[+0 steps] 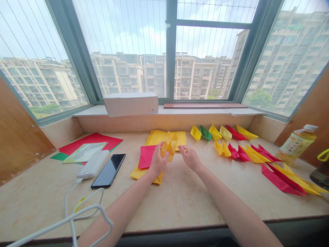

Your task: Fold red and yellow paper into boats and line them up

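Fingers of left hand [157,162] pinch a half-folded yellow paper [168,145], held just above the surface near its back edge; right hand [189,157] fingers loosely spread beside it. Paper looks light, thin, creasable — grip at folded edges, not the flaps

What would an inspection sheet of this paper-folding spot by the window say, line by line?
Surface: beige stone-look counter under a window.
Job's things: half-folded yellow paper; stack of yellow and red sheets beneath it.
Clutter: finished paper boats in rows at right; black phone; white power bank; red and green sheets; drink bottle.
Grippers: left hand grips the yellow paper; right hand beside it, fingers at its edge.
Cables: white cable loops from the power bank to the near edge.
Surroundings: white box on the sill; apartment blocks outside.
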A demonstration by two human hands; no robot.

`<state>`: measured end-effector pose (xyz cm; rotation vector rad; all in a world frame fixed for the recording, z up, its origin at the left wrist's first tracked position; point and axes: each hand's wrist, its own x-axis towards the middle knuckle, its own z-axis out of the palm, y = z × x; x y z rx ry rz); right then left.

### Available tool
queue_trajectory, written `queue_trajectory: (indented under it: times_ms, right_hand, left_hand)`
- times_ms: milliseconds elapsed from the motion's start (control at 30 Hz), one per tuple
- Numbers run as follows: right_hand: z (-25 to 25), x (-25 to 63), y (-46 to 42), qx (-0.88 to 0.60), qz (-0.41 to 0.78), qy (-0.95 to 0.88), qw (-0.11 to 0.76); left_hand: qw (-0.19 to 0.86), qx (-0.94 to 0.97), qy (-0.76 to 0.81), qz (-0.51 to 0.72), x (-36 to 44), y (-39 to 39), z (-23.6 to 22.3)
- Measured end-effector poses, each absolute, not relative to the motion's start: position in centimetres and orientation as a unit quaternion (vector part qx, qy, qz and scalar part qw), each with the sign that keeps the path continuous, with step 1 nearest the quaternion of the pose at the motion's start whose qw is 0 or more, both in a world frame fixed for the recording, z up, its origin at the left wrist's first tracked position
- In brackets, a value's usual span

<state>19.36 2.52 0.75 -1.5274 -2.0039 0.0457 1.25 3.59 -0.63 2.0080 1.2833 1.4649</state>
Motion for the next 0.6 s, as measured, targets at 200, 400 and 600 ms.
queue_trajectory:
  times_ms: [200,400,600]
  right_hand:
    - [0.9,19.0,2.2,-0.435,0.324,-0.643,0.540]
    - [1.7,17.5,0.6,-0.400,0.425,-0.580,0.568]
    - [2.1,18.3,0.2,-0.403,0.479,-0.605,0.492]
  left_hand:
    - [0.174,0.748,0.390,0.508,1.7,1.3,0.3]
    - [0.243,0.766,0.349,0.482,1.1,-0.8,2.0]
    - [0.426,0.649,0.364,0.515,1.5,-1.0,2.2]
